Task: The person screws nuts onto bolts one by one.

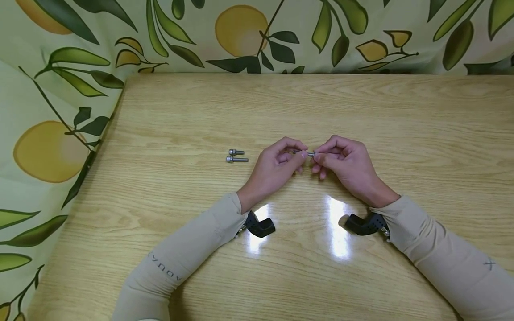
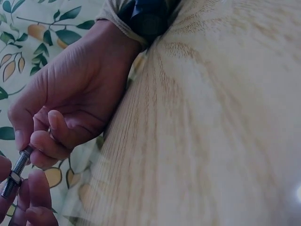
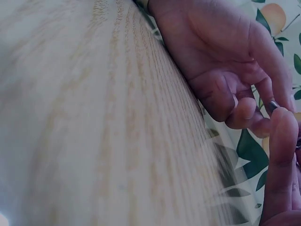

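Observation:
Between my two hands, out over the table, is a metal bolt (image 1: 311,154) with a threaded shank. My left hand (image 1: 277,162) pinches one end of it between thumb and fingers. From the other side, my right hand (image 1: 347,162) pinches it as well. In the left wrist view a hex nut (image 2: 15,178) sits around the threads, with the right fingertips (image 2: 40,190) close about it. The right wrist view shows only a short piece of shank, the rest hidden behind fingers. Left of my left hand lie a shorter bolt (image 1: 237,152) and a longer bolt (image 1: 239,159), side by side.
A wood-grain table (image 1: 180,111) stretches under both arms. Behind it and along its left side hangs a cloth (image 1: 172,40) printed with fruit and leaves. Black wrist mounts (image 1: 261,226) stick out inward from both sleeves, low over the tabletop.

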